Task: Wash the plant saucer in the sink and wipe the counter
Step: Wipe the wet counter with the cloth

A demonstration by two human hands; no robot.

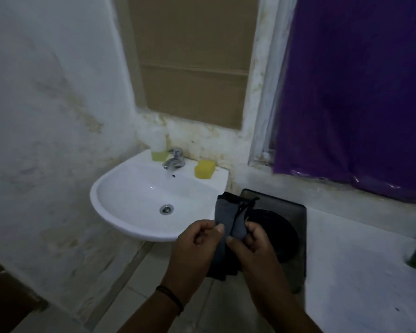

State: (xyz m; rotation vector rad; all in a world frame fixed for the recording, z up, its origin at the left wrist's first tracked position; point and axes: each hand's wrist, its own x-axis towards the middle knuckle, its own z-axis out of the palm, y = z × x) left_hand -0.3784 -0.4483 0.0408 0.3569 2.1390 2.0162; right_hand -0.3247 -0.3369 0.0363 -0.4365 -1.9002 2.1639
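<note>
— Where did we have the cloth [228, 219] at that moment?

— Between both hands, in front of us. Our left hand [197, 243] pinched its left edge with thumb and curled fingers, and our right hand [252, 246] pinched the right edge the same way. The cloth stood with its long axis running away from us, its far end reaching over the sink's [120, 205] right rim, its near end hanging below our hands.

— And the plant saucer [276, 234]?

— It lay just beyond and to the right of our right hand, flat on a dark square tray [296, 210], partly hidden by the cloth and our knuckles. The right hand was plainly the nearer one. The tray sat at the left end of the white counter [360, 265], beside the sink.

— So what did the next move turn on?

— We judged that the sink lay to the left of the saucer, so the saucer would have to travel leftward across the cloth's line to reach the tap [174, 159].

— Count for us.

— One saucer, one tray, one cloth, one sink, one tap, one yellow sponge [204, 169] on the sink's back ledge, one soap bottle [158, 146] left of the tap, and two hands.
</note>
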